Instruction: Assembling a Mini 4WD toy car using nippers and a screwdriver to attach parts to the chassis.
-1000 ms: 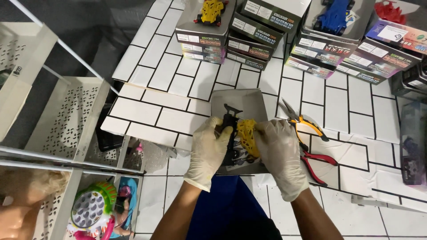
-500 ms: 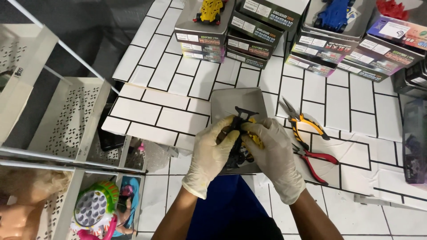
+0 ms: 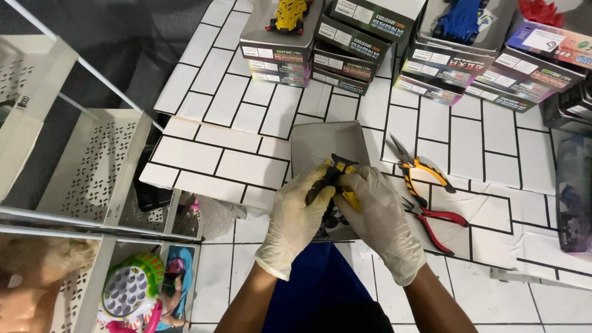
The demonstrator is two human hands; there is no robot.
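Both my hands wear pale gloves and meet over a grey tray (image 3: 320, 139) on the white tiled table. My left hand (image 3: 296, 219) and my right hand (image 3: 376, 216) together grip a small black and yellow toy car (image 3: 336, 176). Only its front end shows between my fingers; the rest is hidden. Yellow-handled pliers (image 3: 416, 169) and red-handled pliers (image 3: 435, 222) lie just right of my right hand.
Stacked model-kit boxes (image 3: 345, 46) line the table's far edge, with a yellow car (image 3: 288, 13) and a blue car (image 3: 459, 21) on top. A white perforated shelf rack (image 3: 80, 166) stands to the left, with toys (image 3: 132, 293) on a lower shelf.
My hands have closed tighter around the toy car and turned it. More of the yellow body is covered now than a second ago.
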